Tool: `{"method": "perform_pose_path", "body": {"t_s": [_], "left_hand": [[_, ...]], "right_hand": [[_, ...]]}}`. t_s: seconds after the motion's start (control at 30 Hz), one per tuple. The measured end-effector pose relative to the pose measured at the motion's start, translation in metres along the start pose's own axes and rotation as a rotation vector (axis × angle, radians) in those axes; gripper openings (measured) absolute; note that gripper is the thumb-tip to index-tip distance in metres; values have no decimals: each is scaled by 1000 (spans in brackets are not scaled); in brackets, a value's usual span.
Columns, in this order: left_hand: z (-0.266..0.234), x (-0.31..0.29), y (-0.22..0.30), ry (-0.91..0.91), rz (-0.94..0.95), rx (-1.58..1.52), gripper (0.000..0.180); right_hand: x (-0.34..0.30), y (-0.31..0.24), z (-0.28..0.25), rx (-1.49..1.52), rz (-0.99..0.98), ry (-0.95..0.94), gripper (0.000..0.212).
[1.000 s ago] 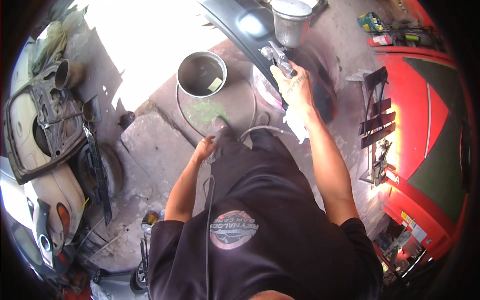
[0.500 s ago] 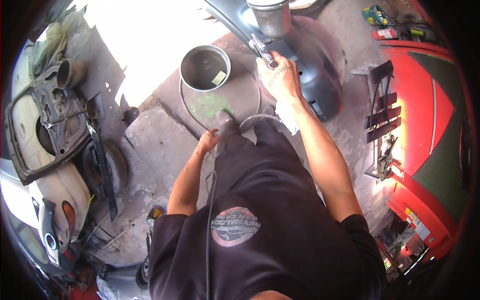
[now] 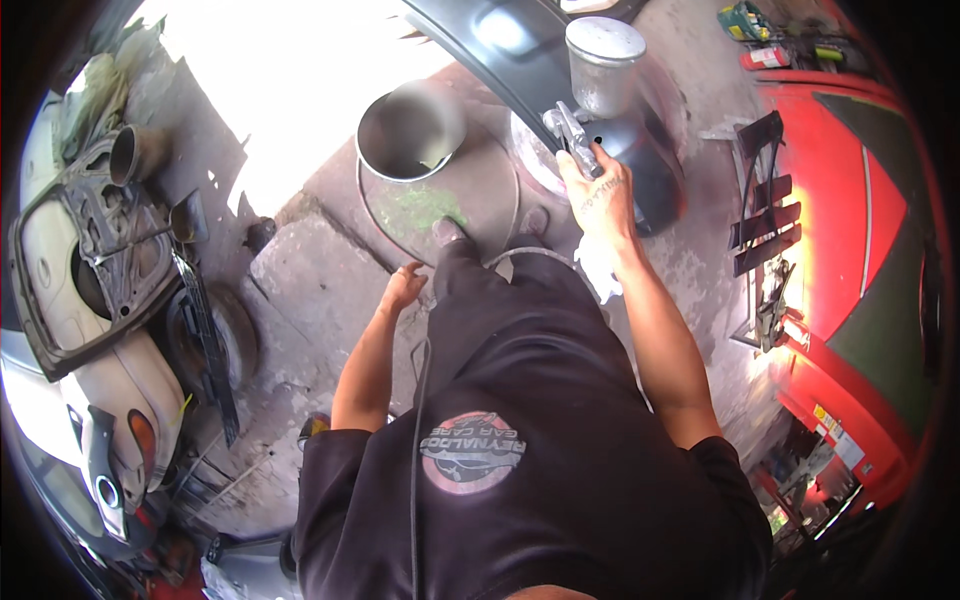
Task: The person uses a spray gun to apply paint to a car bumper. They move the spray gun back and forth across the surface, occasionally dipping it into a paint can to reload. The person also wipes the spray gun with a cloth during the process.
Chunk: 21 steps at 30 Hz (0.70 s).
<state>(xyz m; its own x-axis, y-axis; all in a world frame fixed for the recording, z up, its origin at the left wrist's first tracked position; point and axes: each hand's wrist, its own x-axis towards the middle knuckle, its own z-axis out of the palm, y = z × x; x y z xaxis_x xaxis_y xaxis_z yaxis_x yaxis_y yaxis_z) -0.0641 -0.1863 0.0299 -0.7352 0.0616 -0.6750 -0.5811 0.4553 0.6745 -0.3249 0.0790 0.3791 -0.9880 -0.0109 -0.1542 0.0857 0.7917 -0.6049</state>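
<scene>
My right hand (image 3: pixel 603 200) is wrapped round the grip of a silver spray gun (image 3: pixel 566 126), out ahead of me to the right. A metal paint cup (image 3: pixel 605 75) with a lid rises beside the gun's body. Just beyond and beneath it lies a smooth dark car body panel (image 3: pixel 655 170), glossy where light strikes it. My left hand (image 3: pixel 404 287) hangs low beside my left thigh, its fingers loosely bent and apart, with no object visible in it. A thin hose (image 3: pixel 366 205) curves over the floor close to those fingers. White crumpled material (image 3: pixel 598 270) shows beside my right wrist.
A round metal bucket (image 3: pixel 372 150) stands ahead of my feet. Car parts (image 3: pixel 120 220) and a tyre (image 3: pixel 225 340) are piled at the left. To the right stand a red car body (image 3: pixel 840 200) and a rack of dark pieces (image 3: pixel 768 225). Another hose (image 3: pixel 418 450) runs down my shirt.
My right hand has moved right and slightly nearer with the spray gun, and its cup shows whole now. A pale haze blurs the bucket's right side. My left hand has shifted slightly left.
</scene>
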Motion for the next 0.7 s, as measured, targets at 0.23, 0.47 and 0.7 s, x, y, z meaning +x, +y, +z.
{"method": "perform_pose_path", "body": {"t_s": [0.23,0.47,0.7], "left_hand": [[1,17,19,-32,90,18,50],[-10,10,29,-42,72,46,48],[-6,19,-18,-29,155,120,49]], "right_hand": [[-10,-1,-10,28,125,6,31],[-19,-1,-4,61,80,-37,30],[-16,10,-5,70,78,27,31]]}}
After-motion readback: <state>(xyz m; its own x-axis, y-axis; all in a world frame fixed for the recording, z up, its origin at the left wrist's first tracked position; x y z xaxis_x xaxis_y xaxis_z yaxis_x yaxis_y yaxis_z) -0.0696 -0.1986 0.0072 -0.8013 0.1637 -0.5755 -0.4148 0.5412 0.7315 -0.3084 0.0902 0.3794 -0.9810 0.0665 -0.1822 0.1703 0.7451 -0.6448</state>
